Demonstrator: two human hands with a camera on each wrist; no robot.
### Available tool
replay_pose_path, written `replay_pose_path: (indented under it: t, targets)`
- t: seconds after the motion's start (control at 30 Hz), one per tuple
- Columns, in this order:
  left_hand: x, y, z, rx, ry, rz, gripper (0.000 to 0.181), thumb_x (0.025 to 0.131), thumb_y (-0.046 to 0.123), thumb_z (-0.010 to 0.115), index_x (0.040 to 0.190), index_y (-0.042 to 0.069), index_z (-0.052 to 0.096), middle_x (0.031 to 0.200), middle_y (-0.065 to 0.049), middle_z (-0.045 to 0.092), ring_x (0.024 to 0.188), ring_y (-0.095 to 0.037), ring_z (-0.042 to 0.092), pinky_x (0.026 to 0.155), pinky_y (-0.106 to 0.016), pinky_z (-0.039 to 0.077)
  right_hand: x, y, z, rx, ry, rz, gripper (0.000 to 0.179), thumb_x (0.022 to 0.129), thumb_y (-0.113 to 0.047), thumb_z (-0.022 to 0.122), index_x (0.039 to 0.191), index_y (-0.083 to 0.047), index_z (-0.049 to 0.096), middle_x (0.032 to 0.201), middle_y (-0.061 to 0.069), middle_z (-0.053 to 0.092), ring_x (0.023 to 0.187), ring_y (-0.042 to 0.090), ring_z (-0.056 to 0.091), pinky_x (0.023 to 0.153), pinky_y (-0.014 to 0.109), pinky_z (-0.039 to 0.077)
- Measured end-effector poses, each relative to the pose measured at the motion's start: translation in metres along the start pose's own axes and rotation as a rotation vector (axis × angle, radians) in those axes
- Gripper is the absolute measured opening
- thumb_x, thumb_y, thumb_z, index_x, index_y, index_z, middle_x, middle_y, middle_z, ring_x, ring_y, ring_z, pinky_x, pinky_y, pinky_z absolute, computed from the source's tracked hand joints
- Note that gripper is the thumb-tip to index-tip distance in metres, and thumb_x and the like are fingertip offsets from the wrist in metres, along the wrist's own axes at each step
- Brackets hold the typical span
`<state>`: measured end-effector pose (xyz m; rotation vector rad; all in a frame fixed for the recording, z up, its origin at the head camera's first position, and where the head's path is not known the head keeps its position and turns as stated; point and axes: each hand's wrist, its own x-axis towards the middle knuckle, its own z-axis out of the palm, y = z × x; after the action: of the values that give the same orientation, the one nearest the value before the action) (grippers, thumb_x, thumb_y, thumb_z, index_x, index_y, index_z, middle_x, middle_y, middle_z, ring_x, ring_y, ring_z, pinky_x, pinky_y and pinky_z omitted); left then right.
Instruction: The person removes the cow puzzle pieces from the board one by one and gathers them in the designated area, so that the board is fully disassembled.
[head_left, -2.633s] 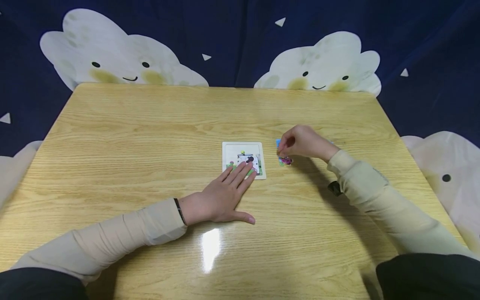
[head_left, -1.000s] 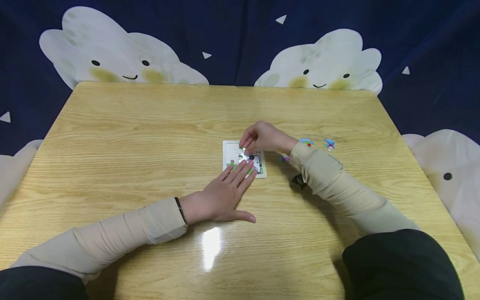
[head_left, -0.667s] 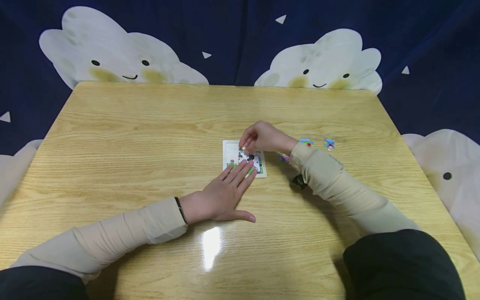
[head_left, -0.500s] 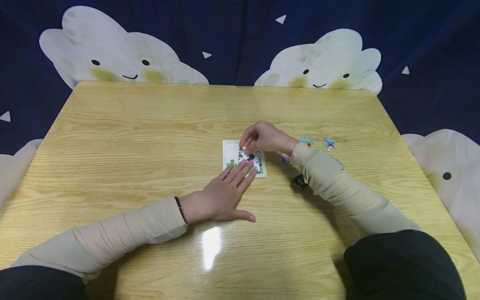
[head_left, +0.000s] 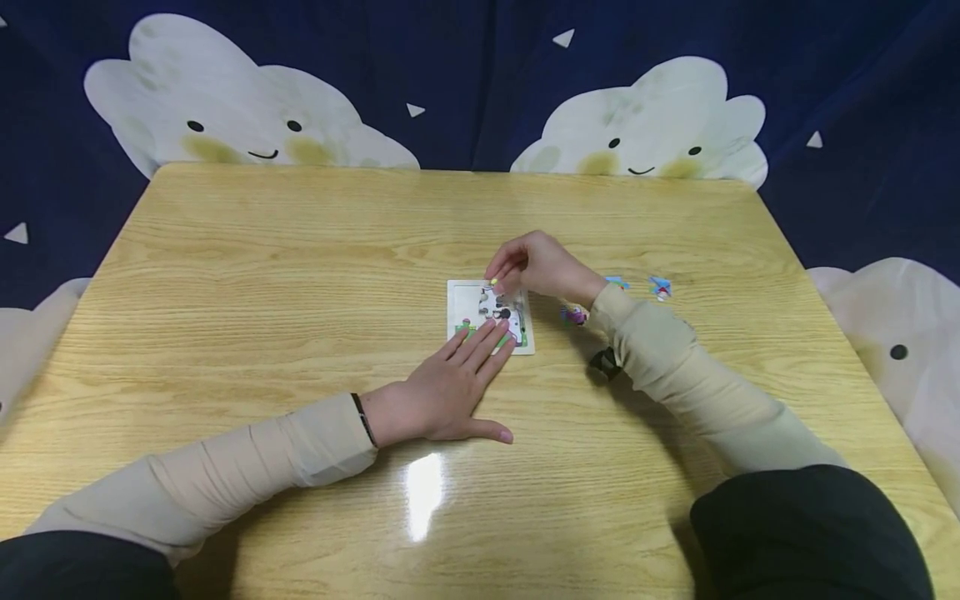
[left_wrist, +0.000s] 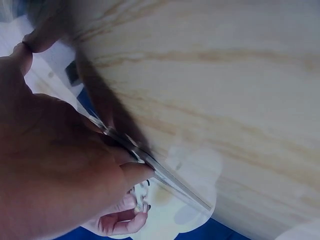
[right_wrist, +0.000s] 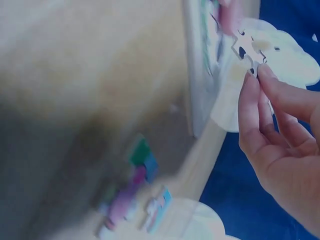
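My left hand (head_left: 446, 398) lies with spread, straight fingers across the near part of a white square puzzle tray (head_left: 452, 304). Fitted pieces with green ground and a white, dark-spotted figure show past the fingertips. Above the tray's far side, my right hand (head_left: 546, 267) pinches a white jigsaw piece (right_wrist: 246, 49) with dark spots between thumb and fingertips. In the right wrist view the piece is held up clear of the tray's surface. The left part of the tray is bare white.
Right of the tray lie loose jigsaw pieces: one pink and purple (head_left: 574, 315), one blue with a red-and-white figure (head_left: 661, 288), and one mostly blue (head_left: 617, 282), partly behind the right wrist. The wooden table (head_left: 285, 250) reaches back to a dark blue curtain (head_left: 472, 83).
My right hand went left from the loose pieces to the tray with the jigsaw piece, then rose slightly in the last half second. The left hand stayed put.
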<state>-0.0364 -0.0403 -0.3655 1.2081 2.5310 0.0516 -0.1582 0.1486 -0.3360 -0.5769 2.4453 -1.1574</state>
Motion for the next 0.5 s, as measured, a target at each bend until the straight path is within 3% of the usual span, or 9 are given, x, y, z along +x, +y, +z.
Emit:
replay_pose_path:
  t: [0.13,0.33,0.5]
  targets:
    - [0.0,0.001,0.0,-0.002,0.001,0.003,0.109,0.088,0.076,0.04,0.156,0.002,-0.002,0.162,-0.017,-0.013,0.148,-0.029,-0.012,0.119,-0.045,0.002,-0.001,0.003,-0.012,0.003,0.042,0.018,0.013,0.084,0.003,0.075,0.097,0.002,0.073,0.09,0.01,0.072,0.08,0.018,0.066,0.071,0.026,0.054]
    - [0.0,0.001,0.0,-0.004,0.006,0.002,0.11,0.088,0.077,0.04,0.156,0.003,-0.002,0.162,-0.017,-0.013,0.148,-0.029,-0.012,0.119,-0.045,0.002,-0.016,0.012,-0.033,0.004,0.052,0.083,0.014,0.086,0.0,0.074,0.099,0.003,0.072,0.091,0.013,0.071,0.079,0.021,0.067,0.077,0.039,0.056]
    - [-0.001,0.0,0.0,-0.015,0.009,-0.002,0.11,0.087,0.077,0.042,0.157,0.003,-0.002,0.162,-0.016,-0.013,0.148,-0.029,-0.012,0.119,-0.045,0.002,-0.032,0.027,-0.052,-0.035,0.061,0.151,0.013,0.086,-0.001,0.074,0.099,0.002,0.072,0.088,0.011,0.071,0.078,0.018,0.067,0.074,0.038,0.056]
